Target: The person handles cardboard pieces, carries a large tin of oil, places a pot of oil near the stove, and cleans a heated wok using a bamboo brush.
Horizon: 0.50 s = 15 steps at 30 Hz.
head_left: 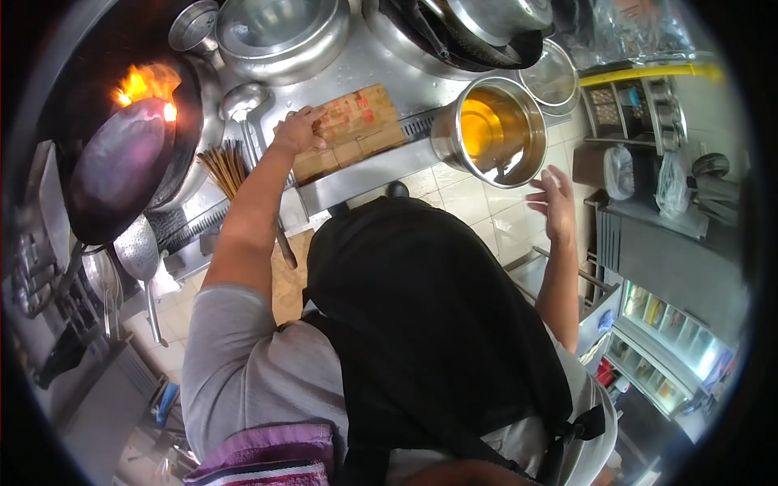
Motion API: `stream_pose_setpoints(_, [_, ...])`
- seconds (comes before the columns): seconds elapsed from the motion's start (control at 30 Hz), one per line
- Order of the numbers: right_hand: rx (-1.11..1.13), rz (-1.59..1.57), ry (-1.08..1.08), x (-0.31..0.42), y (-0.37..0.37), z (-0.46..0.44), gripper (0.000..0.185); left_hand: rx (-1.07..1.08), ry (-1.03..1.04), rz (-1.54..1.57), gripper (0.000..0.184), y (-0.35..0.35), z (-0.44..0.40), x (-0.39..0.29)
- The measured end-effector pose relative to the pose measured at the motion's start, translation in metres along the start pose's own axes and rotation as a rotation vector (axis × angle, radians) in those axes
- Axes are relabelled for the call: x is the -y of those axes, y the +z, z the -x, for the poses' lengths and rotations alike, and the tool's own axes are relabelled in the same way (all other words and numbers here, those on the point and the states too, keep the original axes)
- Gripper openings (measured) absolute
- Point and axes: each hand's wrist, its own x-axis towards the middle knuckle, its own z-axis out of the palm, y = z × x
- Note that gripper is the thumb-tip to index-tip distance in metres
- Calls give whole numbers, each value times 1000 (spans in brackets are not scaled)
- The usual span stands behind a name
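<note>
At the left end of a printed brown cardboard piece, my left hand has its fingers closed on the edge. The cardboard lies on the steel counter near its front edge. To its right stands a round metal pot with clear yellow-orange liquid in it. My right hand is open and empty in the air just below and right of the pot, its fingers apart and not visibly touching it.
At the left a dark wok is tilted, with flames behind it. A ladle and a bamboo brush lie near my left forearm. Metal bowls and stacked pans stand at the back. Shelving is at the right.
</note>
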Motion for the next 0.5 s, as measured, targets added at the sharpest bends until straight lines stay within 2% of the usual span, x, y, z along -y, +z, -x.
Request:
stream_pose_setpoints(0.03, [95,-151,204,1,5,0,37,-7,10,0,114,2,-2,3])
stream_pose_setpoints(0.07, [103,-147,204,-8,6,-4,37,-15,17,2,110,5,-2,5])
stream_pose_setpoints(0.1, [214,-269,274,-21,8,-11,37,-17,7,5,110,15,1,3])
stream_pose_setpoints(0.13, [326,-390,341,-33,11,-19,38,-114,-18,-3,107,26,5,-1])
stream_pose_setpoints(0.17, [336,-390,336,-36,16,-23,38,-213,-40,-14,104,29,5,-3])
stream_pose_setpoints(0.3, [415,-456,329,-47,23,-26,39,-251,-13,3,99,19,21,-2])
stream_pose_setpoints(0.37, [418,-496,360,-42,28,-25,37,-160,-182,13,97,-6,41,-17])
stream_pose_setpoints(0.5, [357,-498,337,-52,35,-29,36,-239,-125,79,95,26,32,6])
